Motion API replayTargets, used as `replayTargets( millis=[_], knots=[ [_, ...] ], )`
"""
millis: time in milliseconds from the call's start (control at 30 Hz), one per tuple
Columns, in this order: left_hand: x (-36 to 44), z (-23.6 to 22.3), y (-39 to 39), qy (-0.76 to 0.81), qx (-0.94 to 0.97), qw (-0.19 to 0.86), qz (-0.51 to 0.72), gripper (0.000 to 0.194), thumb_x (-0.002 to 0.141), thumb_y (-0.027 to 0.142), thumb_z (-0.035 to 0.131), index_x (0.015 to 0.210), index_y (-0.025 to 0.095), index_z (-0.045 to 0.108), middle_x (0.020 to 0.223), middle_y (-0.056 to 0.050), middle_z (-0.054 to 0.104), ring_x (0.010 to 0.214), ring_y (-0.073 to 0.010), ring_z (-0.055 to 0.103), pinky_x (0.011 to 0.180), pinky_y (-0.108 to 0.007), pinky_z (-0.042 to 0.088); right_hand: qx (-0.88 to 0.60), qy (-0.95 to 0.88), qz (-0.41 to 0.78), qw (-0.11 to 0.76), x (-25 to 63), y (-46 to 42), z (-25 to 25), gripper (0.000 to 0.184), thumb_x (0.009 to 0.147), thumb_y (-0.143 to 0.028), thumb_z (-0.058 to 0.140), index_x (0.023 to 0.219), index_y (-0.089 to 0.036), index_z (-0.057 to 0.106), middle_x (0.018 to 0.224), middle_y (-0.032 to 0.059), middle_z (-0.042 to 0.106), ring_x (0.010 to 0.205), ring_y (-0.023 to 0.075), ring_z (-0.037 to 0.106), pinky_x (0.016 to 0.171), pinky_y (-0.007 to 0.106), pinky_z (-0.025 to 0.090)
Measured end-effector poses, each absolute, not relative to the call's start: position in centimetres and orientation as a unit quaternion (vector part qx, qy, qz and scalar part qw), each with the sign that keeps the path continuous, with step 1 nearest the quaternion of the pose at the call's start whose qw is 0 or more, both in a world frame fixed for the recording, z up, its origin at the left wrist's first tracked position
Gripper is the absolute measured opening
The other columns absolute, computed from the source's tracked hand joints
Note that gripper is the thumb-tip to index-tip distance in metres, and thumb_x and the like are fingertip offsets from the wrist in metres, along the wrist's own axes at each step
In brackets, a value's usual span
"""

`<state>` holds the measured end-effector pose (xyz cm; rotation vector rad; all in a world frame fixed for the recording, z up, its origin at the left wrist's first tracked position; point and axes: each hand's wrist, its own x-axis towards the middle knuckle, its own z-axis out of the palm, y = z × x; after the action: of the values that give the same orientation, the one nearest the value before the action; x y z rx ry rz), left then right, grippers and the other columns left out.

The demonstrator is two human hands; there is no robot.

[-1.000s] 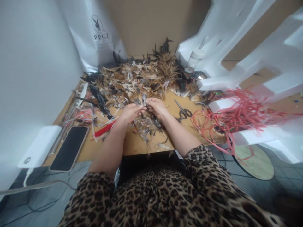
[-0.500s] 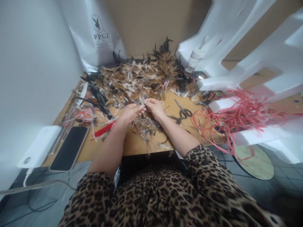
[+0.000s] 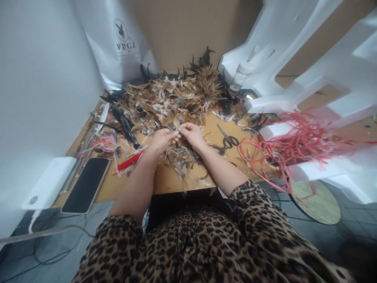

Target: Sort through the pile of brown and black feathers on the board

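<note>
My left hand (image 3: 165,140) and my right hand (image 3: 191,133) meet fingertip to fingertip over the table, both pinched on a small greyish feather (image 3: 178,123). Its lower end is hidden by my fingers. Just beyond them spreads a big heap of brown, white and black feathers (image 3: 165,96). Below my hands lie loose grey feather scraps (image 3: 184,157) and a bit of white thread (image 3: 171,150). Black-handled scissors (image 3: 228,136) rest with blades partly apart, to the right of my right hand.
Red ribbon strips (image 3: 306,137) are piled at right on white foam pieces (image 3: 312,169). A phone (image 3: 86,184), a white power bank (image 3: 50,182) and a red strip (image 3: 129,162) lie at left. A clear bottle (image 3: 240,76) and a silvery bag (image 3: 118,51) stand behind.
My right hand has shifted very slightly left, closer to my left hand. Both hands keep their pinch on the feather; the things around them stay put.
</note>
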<state>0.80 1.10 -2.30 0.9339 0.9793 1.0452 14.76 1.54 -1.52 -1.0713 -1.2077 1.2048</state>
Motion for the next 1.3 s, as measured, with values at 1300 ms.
replayTargets(
  millis=[1300],
  knots=[
    [-0.2,-0.8,1.3,0.411,0.308,0.667,0.539,0.015,0.066,0.018,0.073,0.07,0.01,0.061,0.066,-0.002,0.066,0.049,-0.0016,0.054,0.045,-0.011,0.04,-0.381,-0.303,0.671,0.56,17.4,2.4,1.1,0.018,0.066,-0.02,0.071,0.079,-0.018,0.058,0.069,-0.0023,0.066,0.057,0.0046,0.056,0.054,0.015,0.048]
  ],
)
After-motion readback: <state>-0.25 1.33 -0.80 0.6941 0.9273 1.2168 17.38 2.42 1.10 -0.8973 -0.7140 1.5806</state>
